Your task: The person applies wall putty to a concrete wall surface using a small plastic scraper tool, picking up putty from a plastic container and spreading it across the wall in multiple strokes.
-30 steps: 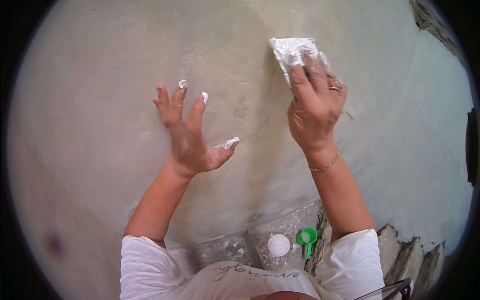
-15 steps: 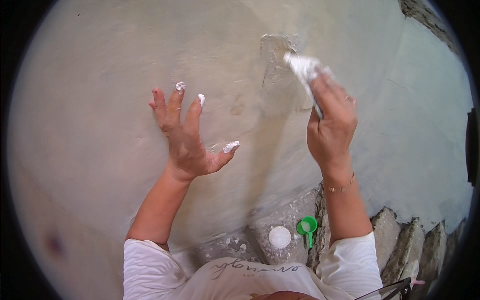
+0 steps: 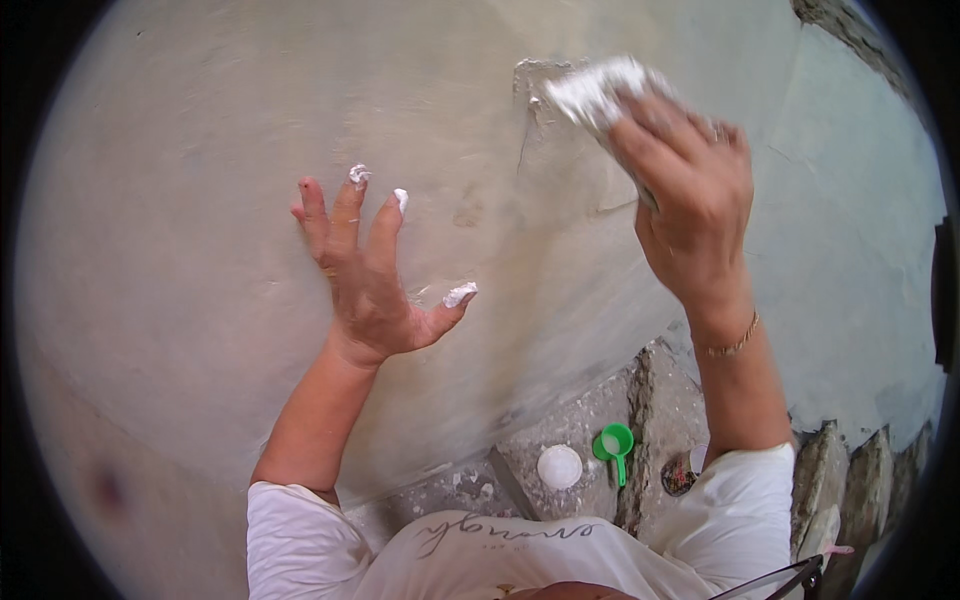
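Note:
On the pale plastered wall (image 3: 180,250), at left of centre in the head view, my left hand (image 3: 370,280) rests with its fingers spread, white paste on several fingertips. My right hand (image 3: 690,200), upper right, grips a flat spreader (image 3: 578,92) thickly coated in white paste and blurred. Just left of and behind the spreader, a raised-edged patch of fresh filler (image 3: 542,142) shows on the wall.
Below the wall is a speckled grey stepped surface (image 3: 535,418) holding a round white container (image 3: 559,466), a green scoop (image 3: 613,443) and a dark patterned round object (image 3: 678,478). Rough stone-like edges (image 3: 860,480) run along the lower right; a broken edge (image 3: 850,40) is at upper right.
My right hand has moved right with the spreader, which is tilted differently, uncovering the filler patch. My left hand has shifted only slightly. More of the lower step shows.

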The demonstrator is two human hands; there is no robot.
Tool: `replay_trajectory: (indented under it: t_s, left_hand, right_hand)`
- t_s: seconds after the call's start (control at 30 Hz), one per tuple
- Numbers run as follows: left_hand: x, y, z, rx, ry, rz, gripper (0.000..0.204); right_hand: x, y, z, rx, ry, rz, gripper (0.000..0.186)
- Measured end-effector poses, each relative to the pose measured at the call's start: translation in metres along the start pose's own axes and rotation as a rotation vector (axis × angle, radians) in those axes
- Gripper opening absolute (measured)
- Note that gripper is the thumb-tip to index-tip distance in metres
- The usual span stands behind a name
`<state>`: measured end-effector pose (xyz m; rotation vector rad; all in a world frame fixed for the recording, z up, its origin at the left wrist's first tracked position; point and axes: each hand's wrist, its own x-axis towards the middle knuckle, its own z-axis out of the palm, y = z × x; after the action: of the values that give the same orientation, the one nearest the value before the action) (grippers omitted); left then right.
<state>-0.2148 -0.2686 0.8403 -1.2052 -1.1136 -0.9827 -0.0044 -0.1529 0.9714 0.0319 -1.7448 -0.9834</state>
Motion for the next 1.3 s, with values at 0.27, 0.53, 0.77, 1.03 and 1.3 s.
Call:
replay_trajectory:
  t_s: [0.27,0.53,0.77,1.03,1.3]
  left_hand:
    - [-0.002,0.004,-0.001,-0.002,0.012,0.013,0.078]
    - [0.002,0.002,0.009,-0.012,0.030,0.009,0.078]
    - [0.000,0.000,0.013,0.037,0.058,0.048,0.080]
    - [-0.002,0.002,0.019,0.107,0.062,0.038,0.085]
    - [0.003,0.001,0.023,0.145,0.044,0.067,0.086]
  right_hand:
    - [0.019,-0.006,0.009,-0.002,-0.158,-0.016,0.017]
    - [-0.042,-0.003,0.016,-0.032,-0.446,0.026,0.018]
    - [-0.069,0.014,0.017,0.163,-0.205,0.106,0.027]
    - [0.016,0.025,0.035,0.075,0.112,-0.057,0.027]
    - [-0.047,0.047,0.023,0.076,-0.288,-0.020,0.021]
